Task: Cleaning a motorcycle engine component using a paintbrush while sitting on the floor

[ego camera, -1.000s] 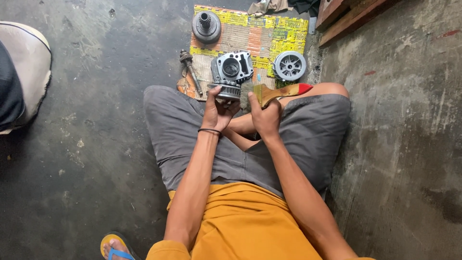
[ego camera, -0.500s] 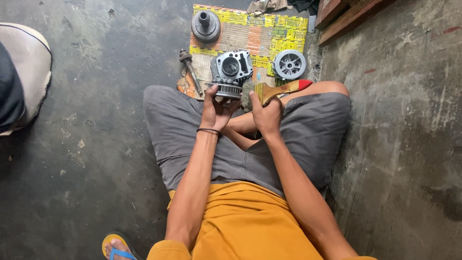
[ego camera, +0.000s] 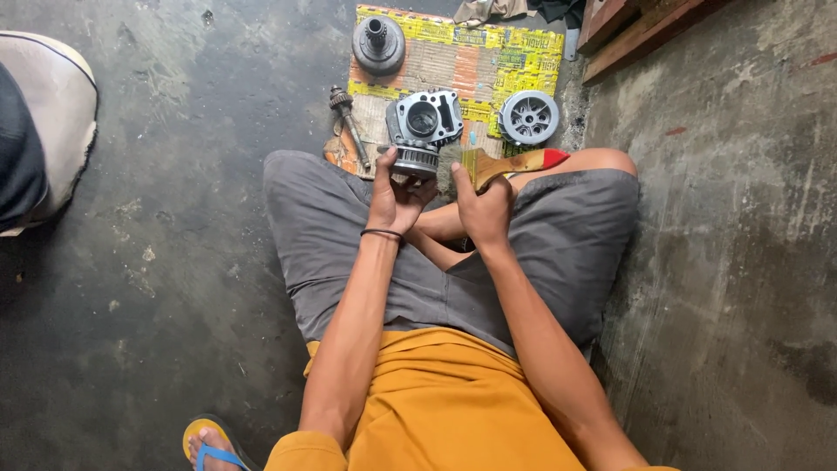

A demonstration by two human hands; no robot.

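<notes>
Cylinder gripped above left hand (right hand clasps paintbrush).

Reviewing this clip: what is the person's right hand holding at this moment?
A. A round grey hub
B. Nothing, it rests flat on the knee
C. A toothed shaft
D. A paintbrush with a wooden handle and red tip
D. The right hand grips a paintbrush whose bristles meet the metal engine cylinder that the left hand steadies; the toothed shaft lies untouched on the floor.
</notes>
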